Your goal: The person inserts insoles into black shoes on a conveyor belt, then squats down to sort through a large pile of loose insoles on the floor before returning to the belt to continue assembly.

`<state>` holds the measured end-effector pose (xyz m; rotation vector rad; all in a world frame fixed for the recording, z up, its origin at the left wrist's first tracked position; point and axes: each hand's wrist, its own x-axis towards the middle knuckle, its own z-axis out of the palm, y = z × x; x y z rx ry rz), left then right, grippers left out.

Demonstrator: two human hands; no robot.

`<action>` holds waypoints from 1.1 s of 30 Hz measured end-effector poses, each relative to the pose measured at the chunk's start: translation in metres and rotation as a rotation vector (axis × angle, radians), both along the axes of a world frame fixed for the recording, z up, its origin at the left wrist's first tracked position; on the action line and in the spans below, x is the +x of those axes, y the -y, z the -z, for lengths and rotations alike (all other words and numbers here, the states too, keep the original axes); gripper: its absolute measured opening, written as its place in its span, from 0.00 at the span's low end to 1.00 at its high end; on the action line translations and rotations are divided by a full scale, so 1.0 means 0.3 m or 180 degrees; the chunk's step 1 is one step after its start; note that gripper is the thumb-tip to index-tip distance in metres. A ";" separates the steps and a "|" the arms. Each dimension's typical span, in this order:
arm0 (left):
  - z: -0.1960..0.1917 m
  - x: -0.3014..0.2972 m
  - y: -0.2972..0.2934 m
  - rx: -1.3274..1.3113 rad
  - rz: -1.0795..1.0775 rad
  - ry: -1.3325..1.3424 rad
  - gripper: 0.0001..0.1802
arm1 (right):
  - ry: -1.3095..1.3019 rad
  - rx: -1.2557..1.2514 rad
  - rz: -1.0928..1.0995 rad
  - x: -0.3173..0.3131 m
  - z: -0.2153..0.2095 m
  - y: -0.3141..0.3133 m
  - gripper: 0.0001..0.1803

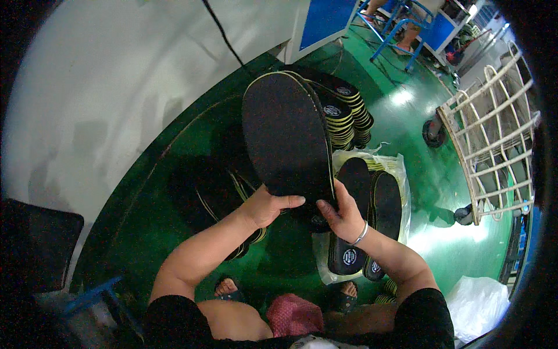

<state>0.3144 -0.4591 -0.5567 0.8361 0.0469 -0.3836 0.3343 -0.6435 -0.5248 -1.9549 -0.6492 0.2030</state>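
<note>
In front of me a black shoe insole (285, 128) with a thin yellow-green edge is held up by its narrower end; whether more insoles lie behind it I cannot tell. My left hand (268, 208) grips its left side, thumb pointing inward. Opposite it, my right hand (344, 216), with a bracelet at the wrist, closes on the right edge. Beyond, stacked insoles (349, 110) show yellow-green layers. More black insoles (383, 218) lie on clear plastic (402, 180) near my right forearm. Another dark pile (215, 198) sits in shadow beyond my left forearm.
A white wire-basket cart (494, 145) on wheels stands at right. A pale panel (133, 75) borders the green floor (389, 110) at left. Another person's legs (410, 35) show by a blue-framed stool (401, 26). A white plastic bag (478, 305) lies at lower right.
</note>
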 end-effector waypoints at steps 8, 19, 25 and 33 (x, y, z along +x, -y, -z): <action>-0.033 0.032 0.072 0.0046 -0.0023 0.0061 0.26 | 0.0038 0.0005 0.0293 -0.011 0.007 0.067 0.25; -0.022 0.044 0.100 0.0003 0.0163 0.0105 0.26 | 0.0416 -0.0039 0.0322 -0.019 0.025 0.109 0.24; -0.032 0.031 0.087 0.0028 0.0089 0.0100 0.25 | 0.0453 -0.0139 0.0240 -0.014 0.024 0.101 0.27; -0.071 0.000 0.012 -0.0340 -0.0390 -0.0235 0.23 | -0.0410 -0.0090 -0.0186 0.008 -0.028 0.077 0.28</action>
